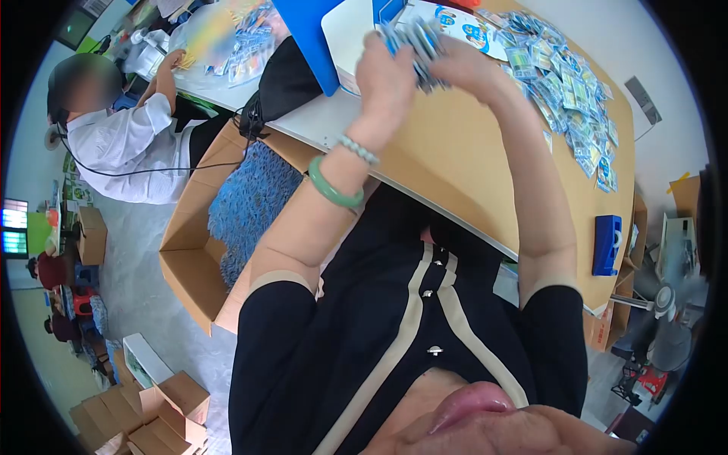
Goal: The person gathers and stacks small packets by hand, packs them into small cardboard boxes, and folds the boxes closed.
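My left hand (384, 80), below a bead bracelet and a green bangle, is closed around one side of a bunch of small blue-and-white packets (418, 44). From the other side my right hand (464, 70) grips the same bunch. Motion smears the packets, and their print cannot be read. Both hands are raised over the far side of the wooden table (455, 159). Just behind them lies a white printed sheet (474, 32) with blue cartoon figures. A large heap of similar flat packets (572, 95) spreads over the table to the right.
A blue tape dispenser (607, 245) stands at the table's right edge. A blue-and-white box (334, 45) is left of my hands. Below sits an open carton (189, 280) filled with blue pieces. At left, a person in white (136, 144) handles packets at another table.
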Motion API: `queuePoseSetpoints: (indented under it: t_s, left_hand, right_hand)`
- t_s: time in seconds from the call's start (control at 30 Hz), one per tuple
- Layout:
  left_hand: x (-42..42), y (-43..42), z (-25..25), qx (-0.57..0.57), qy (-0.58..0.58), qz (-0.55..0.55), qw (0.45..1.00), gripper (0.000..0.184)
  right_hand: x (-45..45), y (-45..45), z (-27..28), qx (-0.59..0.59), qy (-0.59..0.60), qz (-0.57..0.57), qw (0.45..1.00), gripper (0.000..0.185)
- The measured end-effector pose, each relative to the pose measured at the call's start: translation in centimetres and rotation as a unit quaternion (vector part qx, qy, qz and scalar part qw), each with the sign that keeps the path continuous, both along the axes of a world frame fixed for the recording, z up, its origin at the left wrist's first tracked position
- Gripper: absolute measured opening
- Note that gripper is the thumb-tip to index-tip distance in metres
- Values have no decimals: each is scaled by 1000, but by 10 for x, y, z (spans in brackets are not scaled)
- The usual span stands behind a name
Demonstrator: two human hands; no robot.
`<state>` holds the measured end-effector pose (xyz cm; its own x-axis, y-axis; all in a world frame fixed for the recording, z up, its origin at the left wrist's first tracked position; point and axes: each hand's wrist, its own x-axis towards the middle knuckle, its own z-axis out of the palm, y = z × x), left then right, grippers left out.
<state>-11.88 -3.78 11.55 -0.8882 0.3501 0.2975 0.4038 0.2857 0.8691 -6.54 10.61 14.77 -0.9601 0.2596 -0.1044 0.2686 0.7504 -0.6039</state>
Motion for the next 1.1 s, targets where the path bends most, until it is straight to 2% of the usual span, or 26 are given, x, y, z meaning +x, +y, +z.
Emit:
queuePoseSetpoints:
  t_s: [0.07,0.1,0.2,0.23,0.27,0.3,0.37,0.4,0.43,0.47,0.5,0.57,0.63,0.7,0.73,0.8,0.83,0.87,0.9,0.93,0.97,1.0,1.07,1.1]
  left_hand:
    - [-29,4,8,21,4,58,998,40]
    - [-43,11,6,22,7,61,998,40]
    - [-83,29,-24,-79,-49,106,990,45]
    - [-88,34,-36,-77,-48,110,990,45]
    - [-92,40,-49,-95,-96,112,985,46]
    - [-89,41,-42,-111,-144,117,976,48]
    - [-80,36,-12,-70,-381,56,920,50]
    - [-98,43,-29,-107,-360,59,925,50]
    - [-121,52,-60,-144,-338,64,928,50]
    - [-125,52,-62,-226,-261,61,937,47]
    - [-126,54,-66,-223,-250,78,939,46]
    - [-112,48,-56,-235,-245,74,938,46]
    - [-110,44,-56,-248,-247,60,935,46]
    - [-102,39,-60,-302,-179,-39,935,50]
    - [-96,38,-66,-329,-150,-94,928,52]
    - [-82,36,-82,-251,-73,-145,954,58]
    - [-78,34,-87,-191,-156,-215,945,59]
    - [-64,30,-85,-133,-164,-253,944,59]
    - [-59,32,-75,-228,-156,-315,908,62]
    - [-52,27,-61,-272,-150,-349,884,65]
    - [-46,34,-82,-278,-60,-231,931,62]
    - [-48,37,-96,-280,-15,-213,936,57]
    - [-39,31,-85,-364,84,-200,906,52]
    - [-26,31,-80,-361,85,-208,905,52]
  right_hand:
    - [-28,-14,30,18,19,15,1000,37]
    - [-45,-8,25,18,21,18,999,37]
    - [-112,17,-17,39,55,74,995,34]
    - [-133,25,-34,103,19,129,986,32]
    - [-153,31,-56,167,-15,185,968,30]
    - [-172,34,-90,139,-22,196,970,31]
    - [-197,44,-140,58,4,202,978,37]
    - [-197,51,-147,3,38,196,980,41]
    - [-191,47,-137,14,45,190,981,42]
    - [-181,42,-130,24,53,183,981,44]
    - [-172,36,-126,5,105,172,980,37]
    - [-175,46,-140,69,-23,188,979,46]
    - [-147,22,-114,182,-124,162,962,35]
    - [-116,15,-120,269,-119,144,945,30]
    - [-106,10,-117,265,-124,143,946,30]
    - [-58,-4,-111,268,-104,48,957,27]
    - [-40,-7,-103,271,-124,80,951,25]
    - [-30,-11,-93,268,-150,107,945,24]
    - [-14,-16,-90,254,-122,75,957,23]
    - [-7,-18,-96,215,-113,12,970,24]
    - [-2,-24,-87,243,-110,11,964,26]
    - [-4,-19,-93,240,-118,24,963,27]
    - [2,-25,-88,238,-87,6,967,24]
    - [10,-23,-87,239,-92,-2,967,24]
